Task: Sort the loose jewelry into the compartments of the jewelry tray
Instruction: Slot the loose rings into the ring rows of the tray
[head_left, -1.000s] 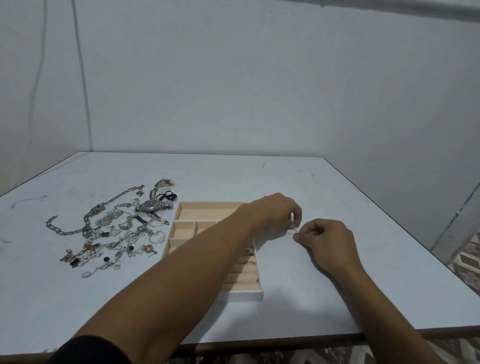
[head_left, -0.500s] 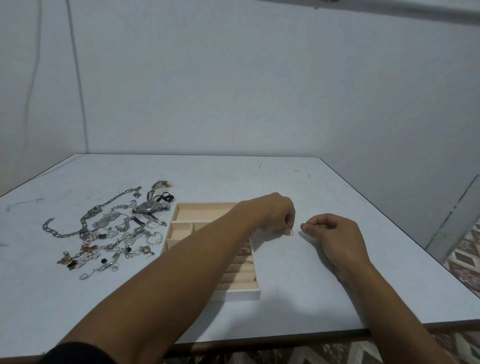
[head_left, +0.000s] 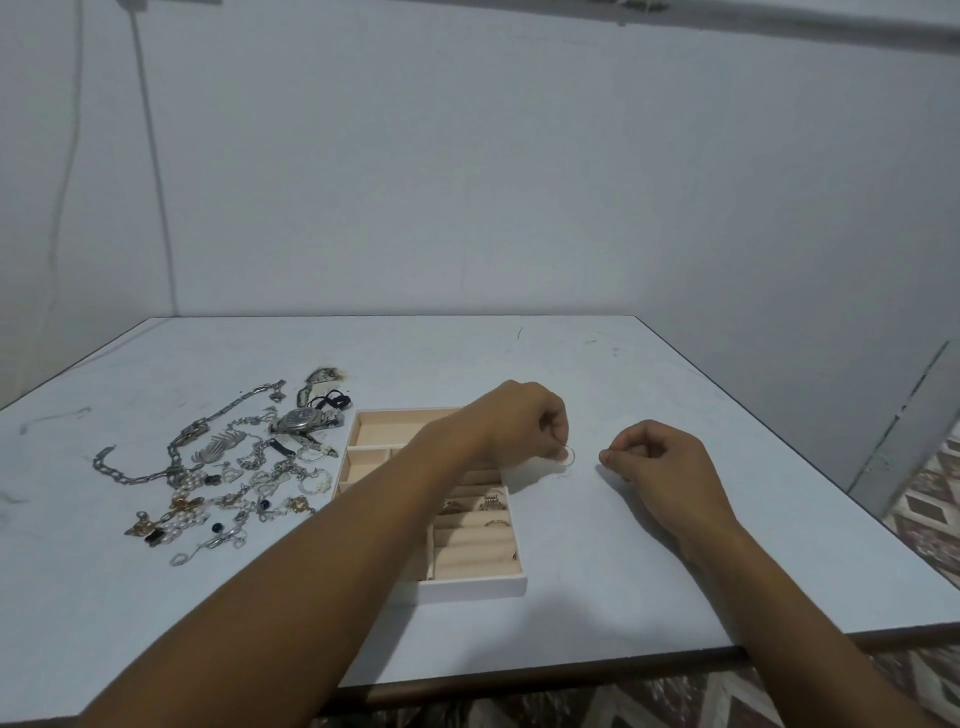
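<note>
Both of your hands were over the table (head_left: 649, 561) in the head view. Your left hand (head_left: 524, 421) reached across the far end of the tray (head_left: 467, 586), with the forearm covering much of its left half. That hand's thumb and fingertips were curled and pinched a thin wire hoop (head_left: 570, 455). The hoop hung just past the tray's right edge, above the bare tabletop and outside every compartment.

Your right hand (head_left: 662, 465) was near the hoop but apart from it, to its right. Its fingers were curled in and the thumb was pressed against the forefinger tip. The spot was too small to tell whether anything sat between them.

The tray lay open near the table's front edge. A few rings (head_left: 491, 503) were tucked into the padded rolls of its near right section. The far compartments were only partly visible behind your arm.

Left of the tray, well apart from both hands, a loose pile (head_left: 244, 483) of jewelry was spread on the table. A watch (head_left: 305, 419) lay at its far side, close to the tray's far left corner. A heavy chain (head_left: 136, 477) curved along the pile's left edge.
</note>
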